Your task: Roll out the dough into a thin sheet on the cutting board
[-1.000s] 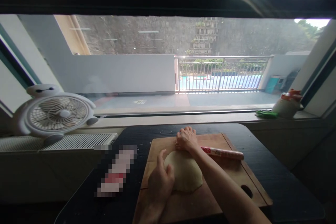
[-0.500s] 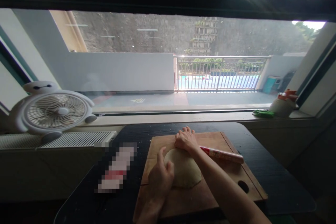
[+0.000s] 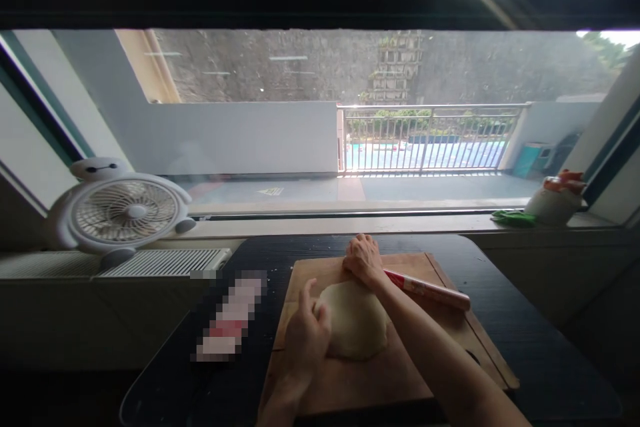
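A round, flattened sheet of pale dough (image 3: 355, 323) lies on a wooden cutting board (image 3: 410, 373). My left hand (image 3: 307, 333) is at the dough's left edge, thumb and fingers apart, with the thumb against or just over the rim. Reaching across from the right, my right hand (image 3: 363, 257) rests by the far edge of the dough, fingers bent forward with small gaps between them. Whether its palm touches the dough is hidden. A red-and-clear wrapped roll (image 3: 430, 290) lies slantwise on the board, its left end close to or behind my right wrist.
The board stands on a dark table (image 3: 505, 313). To its left lies a pixelated long item (image 3: 233, 317). A white fan (image 3: 133, 210) stands beyond on the left, near a vent grille (image 3: 165, 261). On the windowsill are a white pot (image 3: 555, 203) and a green cloth (image 3: 514, 217).
The whole view has shifted slightly, so most things sit further right. My right hand's fingers look a little more bent; my left hand stays at the dough's edge.
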The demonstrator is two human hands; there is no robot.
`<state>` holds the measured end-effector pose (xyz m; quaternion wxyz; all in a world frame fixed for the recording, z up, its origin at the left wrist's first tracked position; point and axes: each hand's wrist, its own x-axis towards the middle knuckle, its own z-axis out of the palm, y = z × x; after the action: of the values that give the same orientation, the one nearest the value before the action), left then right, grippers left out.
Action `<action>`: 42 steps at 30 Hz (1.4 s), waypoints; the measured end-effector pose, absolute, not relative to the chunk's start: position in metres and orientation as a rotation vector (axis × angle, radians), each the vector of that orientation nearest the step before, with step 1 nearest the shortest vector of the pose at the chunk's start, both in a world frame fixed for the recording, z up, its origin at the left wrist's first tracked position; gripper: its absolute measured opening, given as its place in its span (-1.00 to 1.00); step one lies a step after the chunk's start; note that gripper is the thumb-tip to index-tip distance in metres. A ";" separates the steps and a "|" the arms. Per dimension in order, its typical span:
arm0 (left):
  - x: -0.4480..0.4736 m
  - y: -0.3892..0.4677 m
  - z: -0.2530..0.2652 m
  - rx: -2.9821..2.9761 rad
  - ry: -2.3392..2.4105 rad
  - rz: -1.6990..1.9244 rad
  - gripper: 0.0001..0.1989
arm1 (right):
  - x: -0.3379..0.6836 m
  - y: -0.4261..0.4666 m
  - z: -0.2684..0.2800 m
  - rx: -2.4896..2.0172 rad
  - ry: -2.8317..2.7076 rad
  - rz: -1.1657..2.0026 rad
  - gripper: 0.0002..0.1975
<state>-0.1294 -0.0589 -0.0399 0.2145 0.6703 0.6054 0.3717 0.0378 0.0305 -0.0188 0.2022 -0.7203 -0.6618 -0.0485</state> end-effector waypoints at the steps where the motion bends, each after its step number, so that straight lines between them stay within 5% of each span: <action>1: -0.131 -0.053 -0.037 1.846 1.660 1.023 -0.53 | 0.043 0.028 -0.018 -2.024 -1.829 -0.130 -0.70; 7: -0.117 -0.022 0.001 1.923 1.547 0.698 -0.58 | 0.077 -0.012 -0.027 -2.188 -1.740 -0.073 -0.56; 10: -0.107 -0.029 0.013 1.948 1.395 0.904 -0.60 | 0.089 -0.020 -0.028 -2.208 -1.705 -0.106 -0.54; 13: -0.111 -0.045 0.002 1.889 1.455 1.096 -0.64 | 0.096 -0.019 -0.023 -2.183 -1.715 -0.127 -0.53; 18: -0.129 -0.062 -0.038 2.039 1.865 0.910 -0.69 | 0.083 -0.023 -0.008 -2.182 -1.802 -0.003 -0.47; 23: -0.134 -0.063 -0.046 2.053 1.817 0.904 -0.63 | 0.032 -0.028 -0.015 -1.861 -2.048 -0.013 -0.56; 29: -0.132 -0.062 -0.042 1.959 1.799 0.939 -0.59 | 0.020 0.011 -0.011 -2.109 -1.824 -0.010 -0.72; 42: -0.132 -0.062 -0.046 2.020 1.827 0.934 -0.54 | 0.017 -0.001 -0.021 -2.025 -1.868 -0.078 -0.69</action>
<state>-0.1317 -0.0621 -0.0463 0.1306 0.6955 0.6291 0.3217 0.0174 -0.0013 -0.0206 0.1915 -0.7211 -0.6652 -0.0280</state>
